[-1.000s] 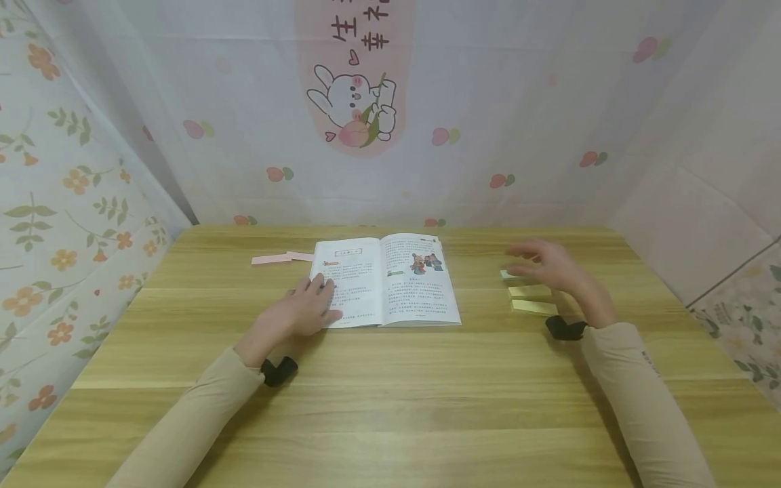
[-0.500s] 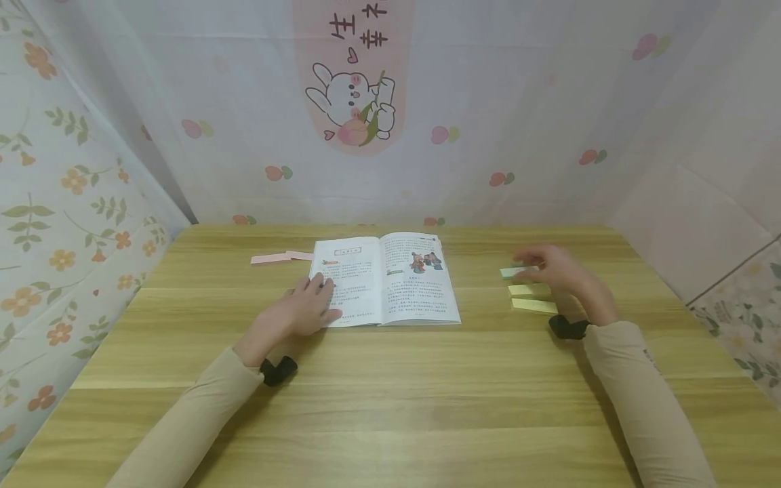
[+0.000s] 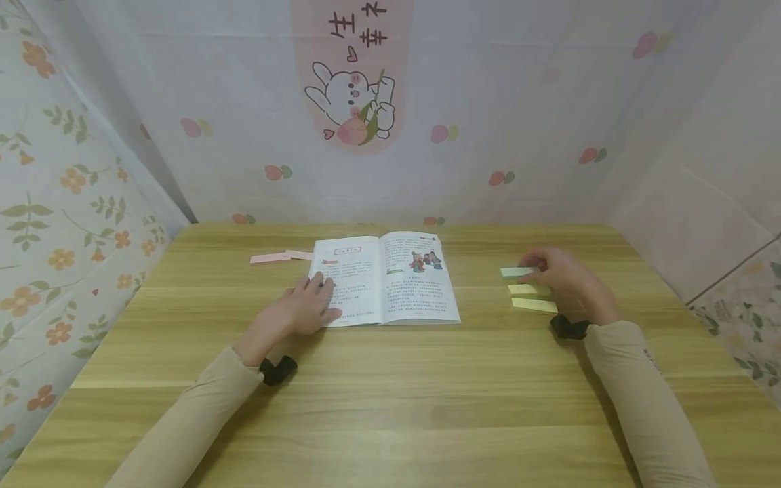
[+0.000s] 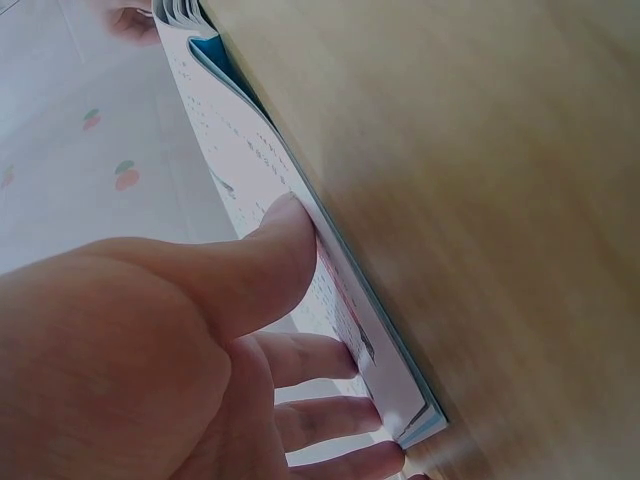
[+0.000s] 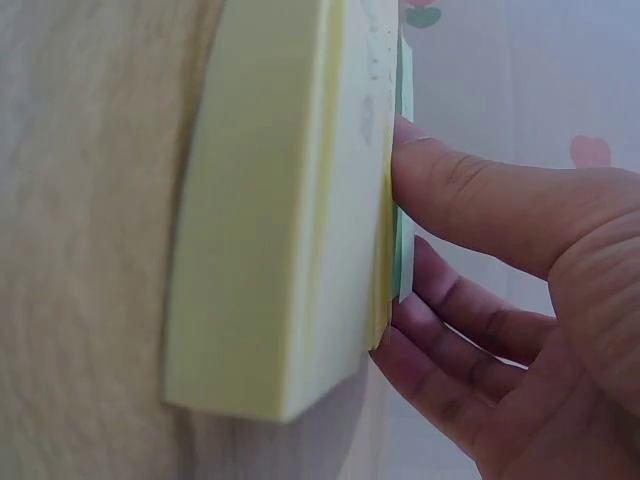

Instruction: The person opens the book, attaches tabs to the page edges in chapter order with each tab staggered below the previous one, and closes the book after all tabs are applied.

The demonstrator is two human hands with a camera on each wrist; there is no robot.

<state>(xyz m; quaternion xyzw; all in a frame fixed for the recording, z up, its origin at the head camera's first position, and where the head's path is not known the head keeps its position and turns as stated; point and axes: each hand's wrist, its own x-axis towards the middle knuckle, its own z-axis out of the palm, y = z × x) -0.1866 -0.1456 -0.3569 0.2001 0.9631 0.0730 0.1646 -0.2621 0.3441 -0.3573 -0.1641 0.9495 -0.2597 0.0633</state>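
Note:
An open book [image 3: 415, 288] with printed text and a small colour picture lies on the wooden table. My left hand [image 3: 300, 309] rests on the lower left of its left page, fingers spread, the thumb near the bottom edge in the left wrist view. At the right, my right hand [image 3: 564, 276] pinches the right end of a green sticky note pad [image 3: 514, 272] between thumb and fingers. Closer to me lie a yellow sticky note pad [image 3: 528, 291] and a second yellow pad [image 3: 533, 306]. The nearest yellow pad [image 5: 250, 220] fills much of the right wrist view.
Two pink paper strips [image 3: 270, 259] lie left of the book, one reaching its edge. A printed curtain [image 3: 451, 183] hangs behind the table's back edge, and a flowered one [image 3: 73, 224] stands along the left side.
My right hand has come down from above the green sticky note pad to its right end, and its fingers have closed in on it. The left hand and book stay put.

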